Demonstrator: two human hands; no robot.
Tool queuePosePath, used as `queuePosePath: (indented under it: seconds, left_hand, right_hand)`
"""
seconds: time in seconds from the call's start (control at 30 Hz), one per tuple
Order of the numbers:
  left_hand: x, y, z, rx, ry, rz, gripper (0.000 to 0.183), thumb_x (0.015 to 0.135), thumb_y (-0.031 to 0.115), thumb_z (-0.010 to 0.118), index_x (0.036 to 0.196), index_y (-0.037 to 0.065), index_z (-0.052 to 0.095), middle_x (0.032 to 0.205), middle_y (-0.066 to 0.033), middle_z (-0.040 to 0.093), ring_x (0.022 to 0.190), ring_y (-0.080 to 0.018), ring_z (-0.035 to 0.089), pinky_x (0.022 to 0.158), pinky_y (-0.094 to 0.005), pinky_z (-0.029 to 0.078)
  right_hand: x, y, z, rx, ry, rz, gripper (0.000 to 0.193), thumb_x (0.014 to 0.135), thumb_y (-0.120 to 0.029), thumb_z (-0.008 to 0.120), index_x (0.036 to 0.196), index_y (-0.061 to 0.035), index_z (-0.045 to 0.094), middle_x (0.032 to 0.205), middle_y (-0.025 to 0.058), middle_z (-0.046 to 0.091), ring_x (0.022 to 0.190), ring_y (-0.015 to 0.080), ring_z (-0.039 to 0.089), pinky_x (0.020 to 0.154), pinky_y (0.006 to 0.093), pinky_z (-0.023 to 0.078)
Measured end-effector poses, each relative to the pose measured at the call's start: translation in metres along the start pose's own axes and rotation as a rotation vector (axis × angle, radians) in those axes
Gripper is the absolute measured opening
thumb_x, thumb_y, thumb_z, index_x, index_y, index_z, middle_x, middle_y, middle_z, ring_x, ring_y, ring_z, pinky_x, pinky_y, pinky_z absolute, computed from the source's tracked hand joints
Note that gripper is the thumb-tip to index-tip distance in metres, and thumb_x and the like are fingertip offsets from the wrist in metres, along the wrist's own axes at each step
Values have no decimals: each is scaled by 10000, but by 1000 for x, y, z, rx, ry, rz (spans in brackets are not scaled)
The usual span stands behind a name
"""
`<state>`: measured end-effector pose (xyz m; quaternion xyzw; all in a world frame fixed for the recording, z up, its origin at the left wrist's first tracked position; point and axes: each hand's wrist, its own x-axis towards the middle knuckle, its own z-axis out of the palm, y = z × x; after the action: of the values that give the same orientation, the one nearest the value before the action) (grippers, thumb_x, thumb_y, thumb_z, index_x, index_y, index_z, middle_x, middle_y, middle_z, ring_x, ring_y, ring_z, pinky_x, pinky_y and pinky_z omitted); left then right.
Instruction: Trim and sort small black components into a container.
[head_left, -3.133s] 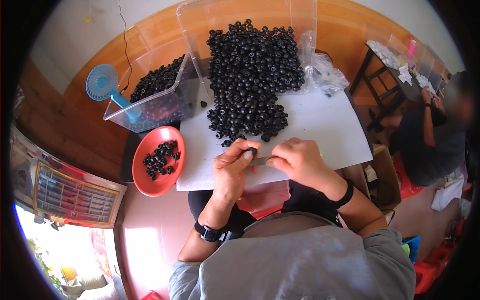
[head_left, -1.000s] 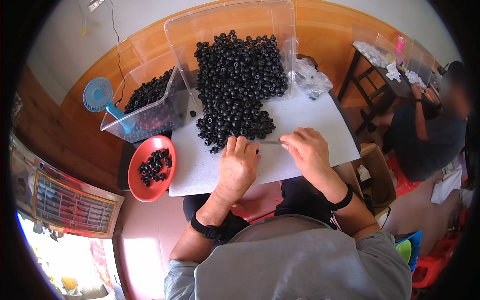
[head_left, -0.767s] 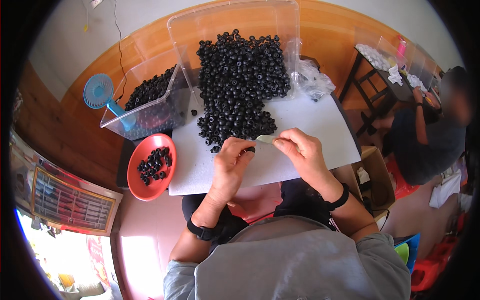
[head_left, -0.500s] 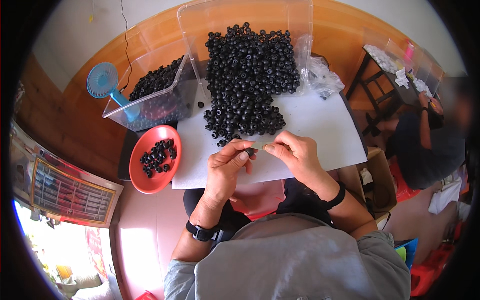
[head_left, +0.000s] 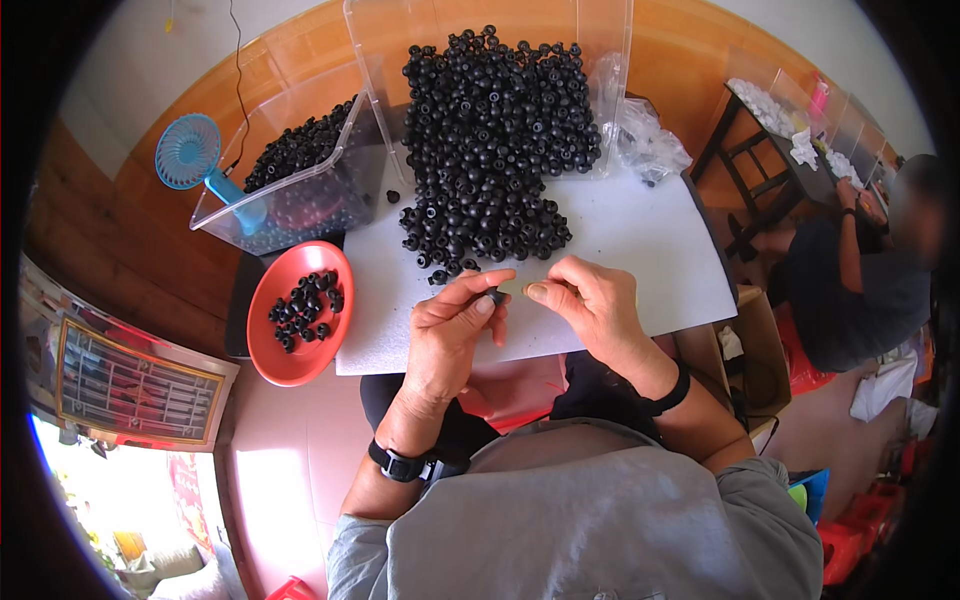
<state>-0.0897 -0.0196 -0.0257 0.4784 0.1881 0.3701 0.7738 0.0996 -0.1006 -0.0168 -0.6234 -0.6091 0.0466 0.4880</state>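
Left hand (head_left: 445, 328): up over the near side of the desk (head_left: 640, 250), thumb and fingers pinched on one small black piece (head_left: 498, 297).
Right hand (head_left: 600, 310): just across from it, fingers closed on a thin pale strip (head_left: 516, 287), most of it hidden; whether the strip touches the piece, I can't tell from here.
Small black piece: between the two hands, just in front of the pile, partly covered by the left thumb.
Heap: a great mound of black pieces (head_left: 490, 140), pouring out of a large clear box (head_left: 626, 100) onto the white desktop; one stray piece (head_left: 393, 196) sits apart to the left.
Red bowl (head_left: 285, 366): over at the left edge, a small cluster of black pieces inside.
Second clear box (head_left: 300, 228): behind the bowl, loaded with more black pieces, a blue fan (head_left: 188, 152) leaning at its near-left end.
Right of the heap: a crumpled clear bag (head_left: 648, 148).
Off to the right: a co-worker (head_left: 865, 285), seated, hands busy at a dark table (head_left: 790, 165).
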Motion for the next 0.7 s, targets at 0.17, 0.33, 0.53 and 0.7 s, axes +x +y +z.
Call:
queuePosePath:
  seconds: [0.17,0.33,0.53,0.7]
  left_hand:
    - [-1,-1,5,-17,45,-25,264,1005,-50,540,1220,-54,694,1043,-81,607,849,-178,615,712,-302,531]
    - [0,-3,6,-30,90,-4,241,1006,-33,549,1193,-48,699,1041,-90,647,841,-176,609,680,-292,511]
    - [2,1,-2,-135,22,-39,247,996,3,588,1215,-52,689,1029,-110,662,861,-182,608,678,-301,507]
    - [-4,1,-8,-141,21,-5,268,984,11,606,1229,-70,677,1031,-125,669,853,-214,625,649,-321,510]
  right_hand:
    - [1,-2,0,1,7,-7,285,895,-266,769,769,-56,623,617,85,612,499,240,581,482,369,428]
    - [-1,4,3,-140,26,-220,276,874,-256,792,762,-65,627,614,70,604,522,242,587,492,362,435]
    - [-5,5,2,65,100,-128,272,862,-248,809,749,-78,630,639,55,623,548,221,593,497,346,439]
    - [-4,3,9,6,146,-130,259,848,-220,822,752,-75,629,641,55,629,542,213,585,496,346,434]
